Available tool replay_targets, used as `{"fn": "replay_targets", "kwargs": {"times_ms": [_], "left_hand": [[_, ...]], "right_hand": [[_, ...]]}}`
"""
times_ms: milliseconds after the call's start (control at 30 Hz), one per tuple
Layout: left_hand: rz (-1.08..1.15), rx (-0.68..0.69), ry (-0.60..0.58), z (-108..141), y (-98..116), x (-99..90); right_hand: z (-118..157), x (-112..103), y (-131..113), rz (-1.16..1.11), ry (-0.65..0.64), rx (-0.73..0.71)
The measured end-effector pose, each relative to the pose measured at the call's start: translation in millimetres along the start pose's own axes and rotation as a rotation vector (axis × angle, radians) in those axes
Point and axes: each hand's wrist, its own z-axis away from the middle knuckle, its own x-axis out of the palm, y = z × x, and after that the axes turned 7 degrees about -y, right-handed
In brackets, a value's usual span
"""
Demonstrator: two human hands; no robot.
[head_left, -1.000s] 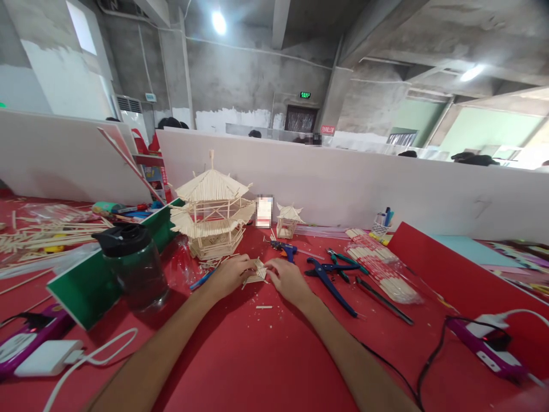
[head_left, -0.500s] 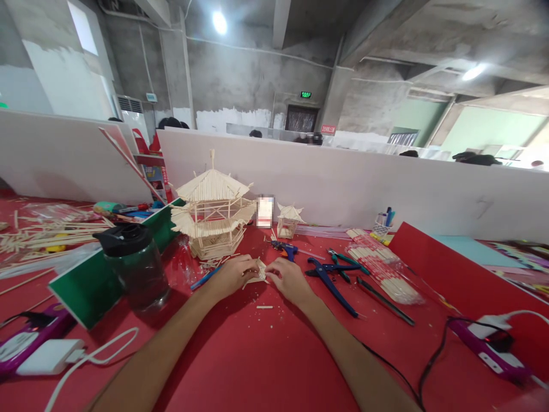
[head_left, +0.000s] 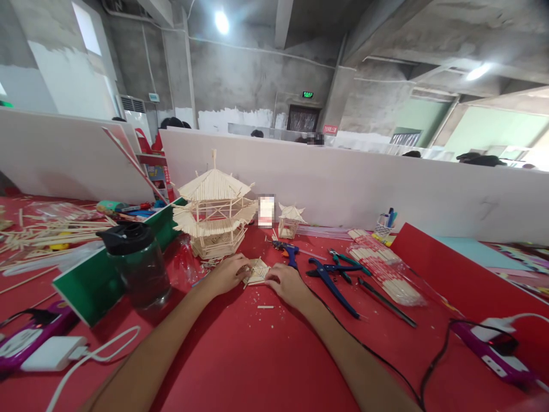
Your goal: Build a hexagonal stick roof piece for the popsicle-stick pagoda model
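A small roof-like piece of pale wooden sticks (head_left: 258,270) lies low over the red table, between my two hands. My left hand (head_left: 230,273) has its fingers curled on the left edge of this piece. At the right edge, my right hand (head_left: 286,282) pinches it between thumb and fingers. Just behind my left hand stands a large two-tiered stick pavilion (head_left: 213,214), and a much smaller stick pavilion (head_left: 290,220) is farther back. A blue glue gun (head_left: 290,252) rests beyond my right hand. One short loose stick (head_left: 265,307) lies in front, among small crumbs.
A dark water bottle (head_left: 136,266) stands left by a green board (head_left: 81,294). To the right lie blue cutters (head_left: 332,280), a dark slim tool (head_left: 387,301) and bagged stick bundles (head_left: 386,266). Purple power strips (head_left: 493,349) and cables occupy both sides. A white partition (head_left: 343,177) runs behind.
My hands have moved slightly apart, and more of the stick piece shows between them. The view has shifted a little.
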Motion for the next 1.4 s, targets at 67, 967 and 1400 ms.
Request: {"fn": "replay_targets", "kwargs": {"times_ms": [67, 967, 1400], "left_hand": [[0.005, -0.004, 0.000, 0, 0, 0.3], [0.001, -0.007, 0.019, -3, -8, 4.6], [-0.004, -0.028, 0.009, -3, 0, 0.4]], "right_hand": [[0, 1, -1, 0.004, 0.015, 0.000], [-2, 11, 3, 0.091, 0.021, -0.081], [-3, 11, -7, 0.331, 0.017, -0.194]]}}
